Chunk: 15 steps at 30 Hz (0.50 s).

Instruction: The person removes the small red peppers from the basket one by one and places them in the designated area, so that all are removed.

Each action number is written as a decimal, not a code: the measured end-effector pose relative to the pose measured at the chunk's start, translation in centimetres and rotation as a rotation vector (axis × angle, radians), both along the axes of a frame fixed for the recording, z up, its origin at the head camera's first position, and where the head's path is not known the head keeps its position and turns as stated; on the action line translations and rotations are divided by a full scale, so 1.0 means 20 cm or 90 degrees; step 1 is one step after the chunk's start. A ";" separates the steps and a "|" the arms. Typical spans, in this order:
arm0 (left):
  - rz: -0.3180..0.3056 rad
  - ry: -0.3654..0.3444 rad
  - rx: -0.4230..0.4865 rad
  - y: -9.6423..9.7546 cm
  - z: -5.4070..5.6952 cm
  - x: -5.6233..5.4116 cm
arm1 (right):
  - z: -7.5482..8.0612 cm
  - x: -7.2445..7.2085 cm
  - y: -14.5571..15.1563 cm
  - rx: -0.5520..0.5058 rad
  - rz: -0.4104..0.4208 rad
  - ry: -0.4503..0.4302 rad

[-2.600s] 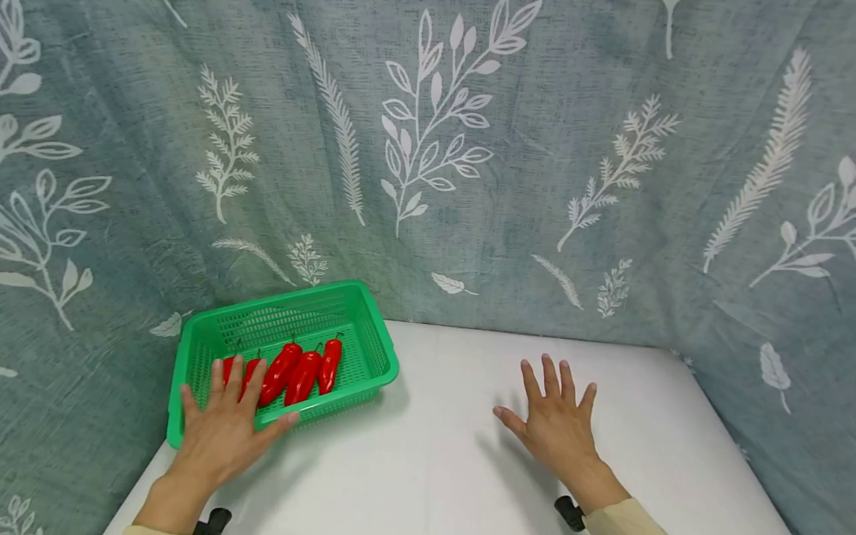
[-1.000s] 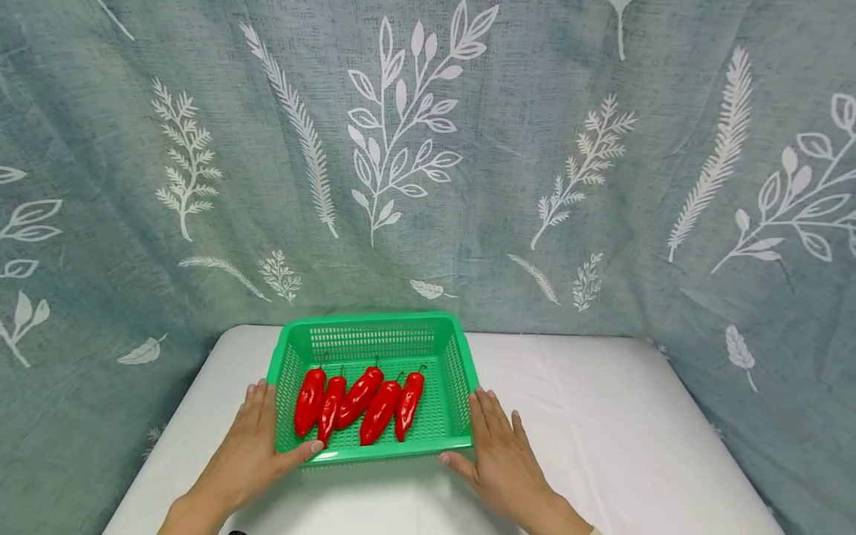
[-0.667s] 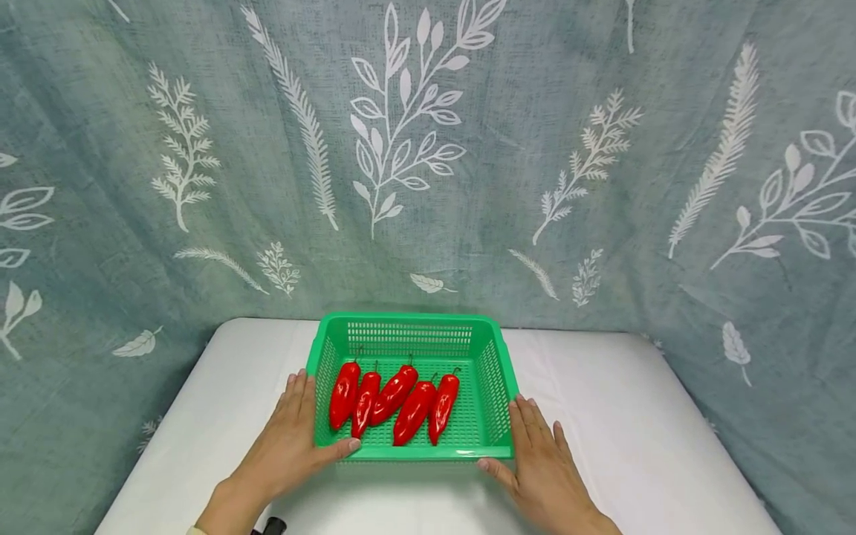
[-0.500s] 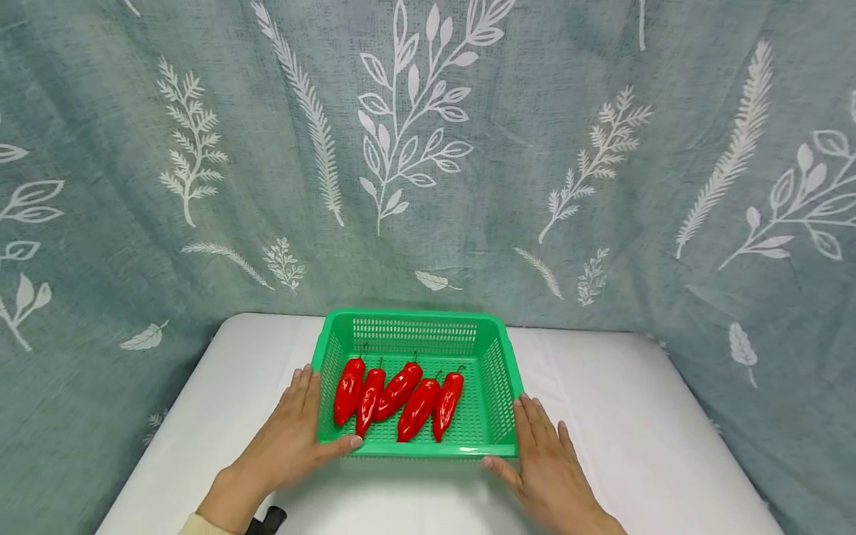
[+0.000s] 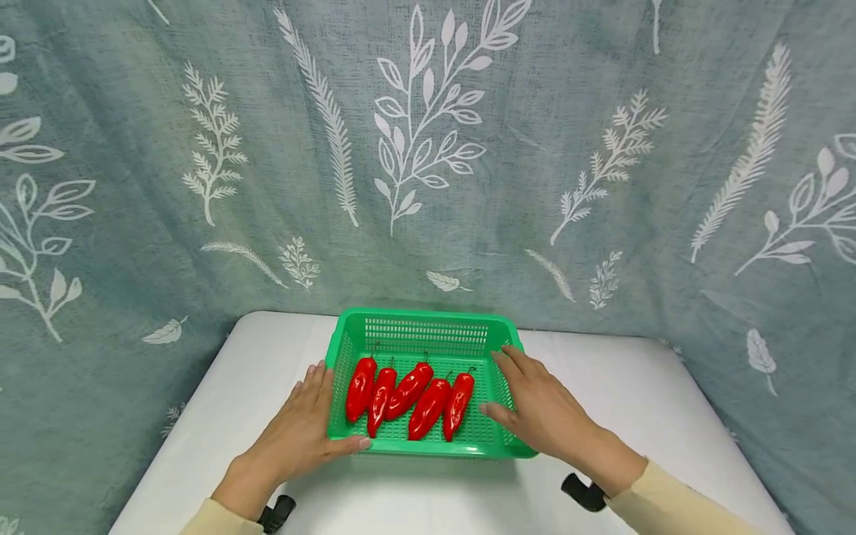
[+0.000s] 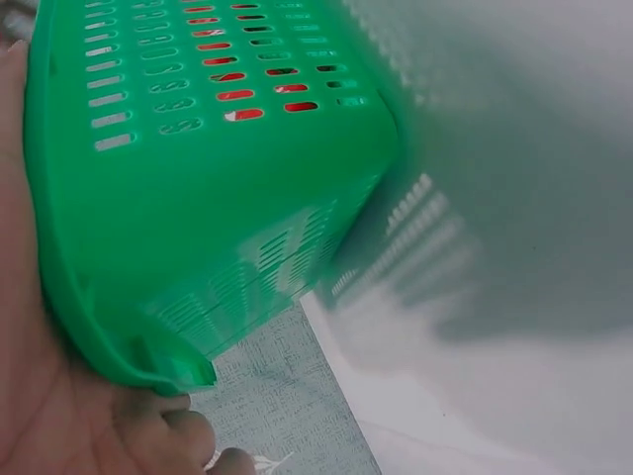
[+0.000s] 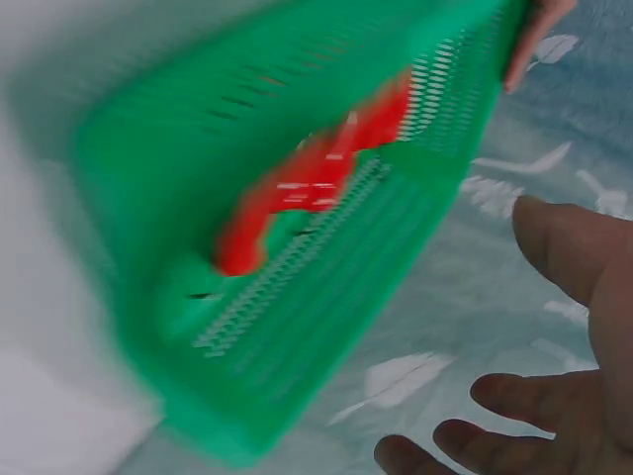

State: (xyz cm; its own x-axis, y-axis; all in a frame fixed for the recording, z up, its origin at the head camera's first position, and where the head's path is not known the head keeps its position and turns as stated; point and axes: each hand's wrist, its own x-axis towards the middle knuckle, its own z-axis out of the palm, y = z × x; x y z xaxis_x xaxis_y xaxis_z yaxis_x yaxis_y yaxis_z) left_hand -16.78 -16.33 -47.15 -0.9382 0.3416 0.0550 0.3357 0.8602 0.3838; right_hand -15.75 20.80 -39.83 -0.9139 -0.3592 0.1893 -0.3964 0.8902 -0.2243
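A green plastic basket (image 5: 428, 449) with slotted walls stands in the middle of the white table. Several glossy red chili peppers (image 5: 409, 390) lie side by side on its floor, stems mostly away from me. My left hand (image 5: 294, 431) rests against the basket's left side, fingers straight, thumb along the front rim. The left wrist view shows that palm (image 6: 59, 416) at the basket corner. My right hand (image 5: 548, 409) hovers over the basket's right edge, fingers reaching inward and holding nothing. In the blurred right wrist view, its fingers (image 7: 524, 396) stand apart from the basket.
Behind the table hangs a grey-green curtain (image 5: 495, 238) with white leaf prints, close to the basket's back rim. White tabletop (image 5: 635, 416) extends to the right and left of the basket. A black wrist device (image 5: 583, 492) sits below my right wrist.
The basket came from the far left to the middle between both hands. Since half a second ago, my right hand has left its right side and risen over the edge; the left hand stays.
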 end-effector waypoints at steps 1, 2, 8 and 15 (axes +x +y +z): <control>0.002 -0.003 0.003 0.00 0.00 0.00 | 0.03 -0.04 -0.04 -0.002 0.009 -0.009; 0.004 -0.006 0.005 0.00 0.00 -0.01 | 0.05 -0.08 -0.09 -0.006 0.017 -0.023; 0.019 -0.023 0.013 0.01 -0.03 -0.01 | 0.05 -0.31 -0.41 -0.097 0.051 -0.191; 0.013 -0.022 0.021 0.01 -0.02 -0.01 | -0.11 -0.47 -0.65 -0.337 0.055 -0.426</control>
State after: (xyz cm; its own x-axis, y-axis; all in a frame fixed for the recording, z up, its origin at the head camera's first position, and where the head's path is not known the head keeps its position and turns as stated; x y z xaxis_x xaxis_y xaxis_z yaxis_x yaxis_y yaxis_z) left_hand -16.90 -16.09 -47.49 -0.9467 0.3203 0.0340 0.3040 0.8537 0.4229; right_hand -25.10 7.71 -42.08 -0.8667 -0.4489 -0.2176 -0.0942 0.5755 -0.8124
